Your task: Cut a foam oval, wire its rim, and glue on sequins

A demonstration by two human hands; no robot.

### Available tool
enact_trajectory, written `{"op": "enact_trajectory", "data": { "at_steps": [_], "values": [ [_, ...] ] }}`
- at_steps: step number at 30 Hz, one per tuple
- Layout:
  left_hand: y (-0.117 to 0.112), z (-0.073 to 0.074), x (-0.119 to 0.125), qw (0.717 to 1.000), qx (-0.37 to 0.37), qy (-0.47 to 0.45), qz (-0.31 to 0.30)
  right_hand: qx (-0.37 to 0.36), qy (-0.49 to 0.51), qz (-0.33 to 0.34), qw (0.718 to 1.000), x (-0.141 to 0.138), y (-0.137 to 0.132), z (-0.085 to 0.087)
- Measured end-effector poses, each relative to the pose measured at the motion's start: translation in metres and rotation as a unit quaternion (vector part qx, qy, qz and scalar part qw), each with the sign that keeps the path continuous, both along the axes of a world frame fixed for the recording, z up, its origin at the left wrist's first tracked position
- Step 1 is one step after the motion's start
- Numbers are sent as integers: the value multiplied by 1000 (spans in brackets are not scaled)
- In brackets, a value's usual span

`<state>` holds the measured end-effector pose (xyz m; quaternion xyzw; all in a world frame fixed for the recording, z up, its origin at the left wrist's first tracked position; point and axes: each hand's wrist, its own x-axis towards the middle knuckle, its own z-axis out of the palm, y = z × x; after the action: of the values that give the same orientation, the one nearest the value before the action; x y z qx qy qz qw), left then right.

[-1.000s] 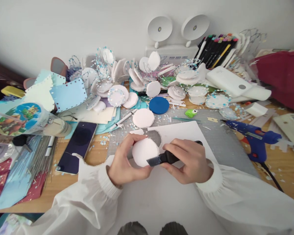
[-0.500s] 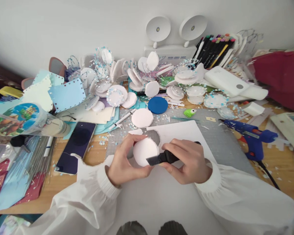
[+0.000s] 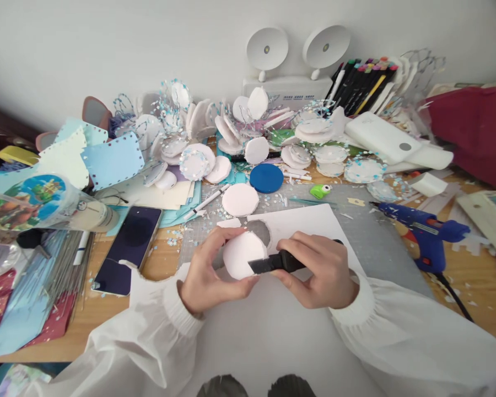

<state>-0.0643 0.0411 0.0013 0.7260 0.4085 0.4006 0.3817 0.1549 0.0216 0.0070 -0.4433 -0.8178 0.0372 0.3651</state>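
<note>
My left hand (image 3: 215, 270) grips a white foam disc (image 3: 240, 255) by its rim, thumb below and fingers above. In my right hand (image 3: 316, 270) is a black utility knife (image 3: 287, 261), its dark blade lying at the disc's lower right edge. Under both hands lies a white foam sheet (image 3: 310, 221) with a round hole cut through it, the grey cutting mat showing inside. Just beyond the sheet, another white disc (image 3: 240, 199) rests on the mat, beside a flat blue round lid (image 3: 267, 178).
Many white discs and beaded wires (image 3: 198, 161) pile up along the wall. A blue glue gun (image 3: 427, 229) lies right on the grey mat's edge. At left are a phone (image 3: 128, 249), a plastic cup (image 3: 52, 203) and thin wires (image 3: 68, 275). A green punch (image 3: 320, 191) sits behind the sheet.
The knife has shifted slightly up and right along the disc's edge, together with my right hand. The held disc has turned or tilted a little in my left hand.
</note>
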Motion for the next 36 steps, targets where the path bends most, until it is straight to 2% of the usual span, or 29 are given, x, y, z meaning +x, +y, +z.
{"op": "enact_trajectory", "data": {
  "at_steps": [5, 8, 11, 17, 21, 27, 30, 32, 36],
  "values": [
    [-1, 4, 0, 1000, 26, -8, -12, -17, 24, -76, 997, 6, 6, -4],
    [-1, 4, 0, 1000, 21, -1, -13, -26, 30, -74, 996, 6, 6, -5],
    [-1, 2, 0, 1000, 19, 3, -12, -23, 39, -51, 998, 5, 4, -3],
    [1, 0, -1, 999, 26, 10, -26, -15, 32, 41, 999, 2, 3, 0],
    [3, 4, 0, 999, 18, 22, -33, 5, 15, 55, 998, 0, 3, 0],
    [4, 8, 1, 994, 19, 55, -95, 59, -20, 111, 992, 1, 4, -5],
    [5, 6, -1, 992, 27, 15, -122, 71, 0, 118, 990, 3, 7, -9],
    [6, 3, -3, 995, 21, -45, -91, 68, 41, 86, 993, 4, 8, -12],
    [9, 1, -5, 994, 4, -108, 27, 66, 85, -10, 994, 5, 12, -15]
  ]
}}
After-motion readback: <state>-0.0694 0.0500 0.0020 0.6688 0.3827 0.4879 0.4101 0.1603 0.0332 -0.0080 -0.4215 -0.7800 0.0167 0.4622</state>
